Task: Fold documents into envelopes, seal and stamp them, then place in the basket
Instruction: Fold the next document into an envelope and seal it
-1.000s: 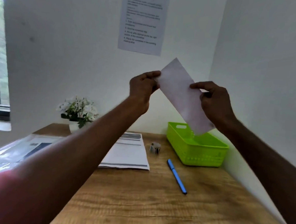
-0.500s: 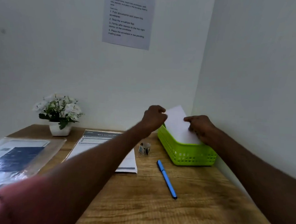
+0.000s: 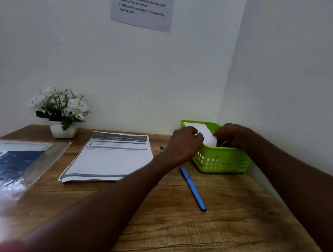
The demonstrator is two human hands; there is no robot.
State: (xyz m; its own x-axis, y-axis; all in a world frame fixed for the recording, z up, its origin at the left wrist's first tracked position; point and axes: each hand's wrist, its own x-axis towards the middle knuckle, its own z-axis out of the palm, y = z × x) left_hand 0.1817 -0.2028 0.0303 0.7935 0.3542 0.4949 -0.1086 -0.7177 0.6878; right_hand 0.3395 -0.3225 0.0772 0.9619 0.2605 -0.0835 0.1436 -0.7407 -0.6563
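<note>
The white paper envelope (image 3: 204,132) drops from chest height down into the green plastic basket (image 3: 220,161), left hand (image 3: 184,144) and right hand (image 3: 231,136) following, still pinching it.

A white envelope (image 3: 204,132) is lying tilted inside the green basket (image 3: 220,161), its far end resting near the basket's back rim and its near end dipping lower into the basket. The basket, a slotted plastic one, is sitting in the far right corner of the wooden counter (image 3: 224,221). A stack of printed documents (image 3: 110,158) with dark header bands is lying flat on the counter, left of the basket.
</note>
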